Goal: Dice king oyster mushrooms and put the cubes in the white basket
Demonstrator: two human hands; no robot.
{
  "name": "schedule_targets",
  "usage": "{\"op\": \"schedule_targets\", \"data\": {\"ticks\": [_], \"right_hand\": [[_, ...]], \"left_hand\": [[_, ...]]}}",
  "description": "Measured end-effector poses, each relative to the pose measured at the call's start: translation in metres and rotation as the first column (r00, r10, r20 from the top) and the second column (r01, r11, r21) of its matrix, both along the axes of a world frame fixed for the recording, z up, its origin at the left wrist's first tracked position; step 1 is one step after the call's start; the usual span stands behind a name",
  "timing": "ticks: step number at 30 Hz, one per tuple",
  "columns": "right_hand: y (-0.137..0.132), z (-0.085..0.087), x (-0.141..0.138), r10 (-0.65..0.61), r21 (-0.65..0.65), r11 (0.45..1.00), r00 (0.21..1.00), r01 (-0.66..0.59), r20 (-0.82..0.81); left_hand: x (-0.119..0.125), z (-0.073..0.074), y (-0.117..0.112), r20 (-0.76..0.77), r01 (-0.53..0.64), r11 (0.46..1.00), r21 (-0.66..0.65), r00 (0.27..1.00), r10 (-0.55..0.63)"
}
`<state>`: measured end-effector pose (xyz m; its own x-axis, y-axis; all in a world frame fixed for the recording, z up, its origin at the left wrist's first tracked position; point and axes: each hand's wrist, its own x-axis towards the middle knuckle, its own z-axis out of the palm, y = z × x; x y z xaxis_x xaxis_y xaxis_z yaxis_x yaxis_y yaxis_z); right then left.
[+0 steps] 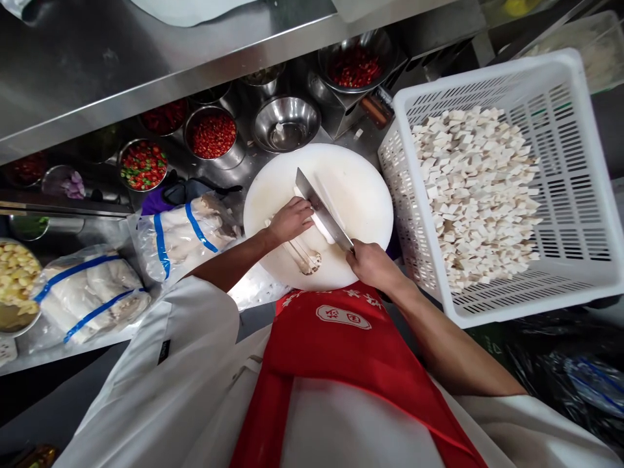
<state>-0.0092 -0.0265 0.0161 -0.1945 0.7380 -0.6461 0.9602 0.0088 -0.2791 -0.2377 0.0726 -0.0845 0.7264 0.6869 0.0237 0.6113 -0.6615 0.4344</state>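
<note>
A round white cutting board (355, 175) lies in front of me. On it sits a white tofu block (306, 246), partly sliced. My left hand (290, 220) rests curled on top of the tofu and presses it down. My right hand (371, 263) is closed round the handle of a cleaver (322, 209), whose blade stands against the tofu just beside my left fingers. I wear a white jacket and a red apron (341, 351).
A white plastic crate (580, 195) of tofu cubes (478, 188) stands to the right. Bagged tofu packs (182, 234) lie to the left. Steel bowls of chopped chillies (211, 134) and an empty steel bowl (286, 122) stand behind the board under a steel shelf (146, 58).
</note>
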Motion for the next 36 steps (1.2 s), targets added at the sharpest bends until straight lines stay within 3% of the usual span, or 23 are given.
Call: {"op": "schedule_targets", "data": {"ticks": [8, 19, 22, 25, 28, 31, 33, 36], "right_hand": [[0.011, -0.006, -0.023, -0.041, -0.068, 0.997, 0.999, 0.042, 0.022], [0.031, -0.011, -0.059, -0.085, 0.086, 0.992, 0.987, 0.098, -0.138], [0.016, -0.004, -0.039, -0.096, 0.128, 0.985, 0.981, 0.118, -0.169], [-0.010, 0.006, -0.002, -0.150, 0.199, 0.961, 0.967, 0.192, -0.208], [-0.038, 0.012, 0.033, -0.292, 0.283, 0.881, 0.907, 0.378, -0.304], [-0.066, 0.009, 0.057, -0.400, 0.254, 0.836, 0.857, 0.487, -0.325], [-0.084, 0.004, 0.065, -0.436, 0.206, 0.830, 0.833, 0.519, -0.340], [-0.106, -0.004, 0.067, -0.464, 0.103, 0.835, 0.791, 0.541, -0.398]], "left_hand": [[-0.001, -0.001, -0.001, -0.033, -0.054, 0.998, -0.016, 0.998, 0.054], [-0.012, 0.013, -0.004, -0.160, 0.024, 1.000, 0.005, 0.987, -0.023], [-0.012, 0.024, 0.001, -0.225, 0.086, 0.996, 0.003, 0.971, -0.083], [0.003, 0.032, 0.015, -0.274, 0.137, 0.990, 0.026, 0.953, -0.125], [0.029, 0.037, 0.037, -0.289, 0.279, 0.960, -0.028, 0.917, -0.275], [0.046, 0.044, 0.051, -0.323, 0.407, 0.900, -0.158, 0.840, -0.437], [0.042, 0.050, 0.049, -0.328, 0.458, 0.860, -0.226, 0.795, -0.510], [0.013, 0.056, 0.031, -0.334, 0.496, 0.815, -0.299, 0.746, -0.576]]}}
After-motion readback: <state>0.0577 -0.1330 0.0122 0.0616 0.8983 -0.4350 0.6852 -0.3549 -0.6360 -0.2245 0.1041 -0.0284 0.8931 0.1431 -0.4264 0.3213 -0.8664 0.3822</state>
